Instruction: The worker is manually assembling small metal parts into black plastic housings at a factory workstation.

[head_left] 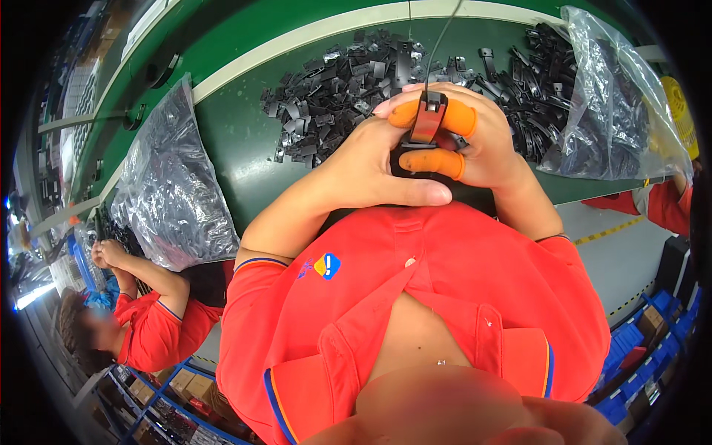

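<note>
My hands meet over the near side of the green table (237, 156). Orange finger covers sit on the thumb and a finger of my right hand (489, 133), which is closed on a small black curved clip (429, 119) with a glossy face. My left hand (367, 167) wraps against the same clip from the other side, its thumb stretched below; its other fingertips are mostly hidden. Just beyond my hands lies a wide heap of small black clip pieces (326, 96). More long black curved pieces (530, 111) are piled to the right.
Clear plastic bags of dark parts stand left (174, 185) and right (612, 104). A thin cable (441, 37) hangs down to my hands. One co-worker (167, 304) in red works at left; another's arm (667, 200) shows at right. Blue racks (645, 348) stand behind.
</note>
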`<action>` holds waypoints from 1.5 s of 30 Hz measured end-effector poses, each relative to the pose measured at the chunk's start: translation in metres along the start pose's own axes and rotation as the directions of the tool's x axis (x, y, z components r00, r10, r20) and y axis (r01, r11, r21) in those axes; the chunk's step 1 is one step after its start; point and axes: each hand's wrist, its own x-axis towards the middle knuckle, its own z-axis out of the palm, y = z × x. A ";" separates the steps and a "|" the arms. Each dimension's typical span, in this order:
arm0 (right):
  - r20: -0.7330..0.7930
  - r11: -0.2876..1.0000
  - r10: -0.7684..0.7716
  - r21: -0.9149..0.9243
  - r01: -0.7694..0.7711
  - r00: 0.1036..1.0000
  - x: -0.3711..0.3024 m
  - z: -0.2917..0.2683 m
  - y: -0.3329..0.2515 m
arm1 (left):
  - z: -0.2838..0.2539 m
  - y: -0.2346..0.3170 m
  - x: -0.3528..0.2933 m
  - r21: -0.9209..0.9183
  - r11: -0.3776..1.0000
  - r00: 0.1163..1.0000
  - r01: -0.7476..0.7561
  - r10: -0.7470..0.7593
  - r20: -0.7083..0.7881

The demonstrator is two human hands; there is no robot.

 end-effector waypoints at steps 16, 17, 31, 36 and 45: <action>-0.075 0.507 0.433 0.844 -0.173 0.898 -0.010 0.023 0.000 | -0.007 0.009 0.024 0.451 0.879 0.984 -0.156 0.180 -0.011; -0.049 0.419 0.435 0.895 -0.154 0.899 -0.010 0.020 0.005 | -0.009 0.014 0.025 0.449 0.876 0.980 -0.174 0.200 -0.009; -0.306 0.528 0.712 0.826 -0.195 0.631 -0.016 -0.002 0.045 | -0.082 0.014 0.062 0.989 0.139 0.954 -0.046 0.299 0.003; -0.457 0.662 0.707 0.695 -0.279 0.540 -0.033 -0.045 0.075 | -0.122 0.024 0.059 0.988 -0.050 0.859 0.149 0.501 -0.104; -0.344 0.545 0.521 -0.570 -0.615 0.781 -0.028 -0.066 0.094 | -0.197 -0.062 -0.010 0.736 0.617 0.383 0.278 0.632 -0.674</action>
